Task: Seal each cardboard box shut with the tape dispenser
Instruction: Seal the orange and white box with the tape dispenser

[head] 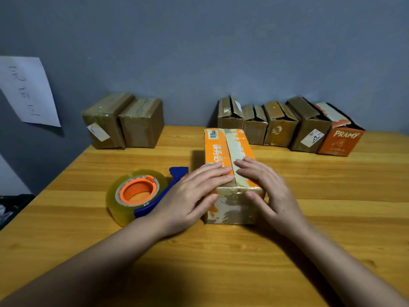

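An orange cardboard box (pixel 230 149) lies lengthwise in the middle of the wooden table, its two top flaps folded down and meeting at a centre seam. My left hand (pixel 194 191) presses flat on the left flap at the box's near end, thumb against the front face. My right hand (pixel 265 185) presses flat on the right flap, its thumb on the front face too. A blue tape dispenser (pixel 141 193) with a roll of clear tape on an orange core lies on the table just left of my left hand.
Two taped brown boxes (pixel 124 122) stand at the back left by the wall. A row of several boxes with open flaps (pixel 281 125), the rightmost orange and printed PRAMY (pixel 340 138), lines the back right. A sheet of paper (pixel 26 91) hangs on the left wall.
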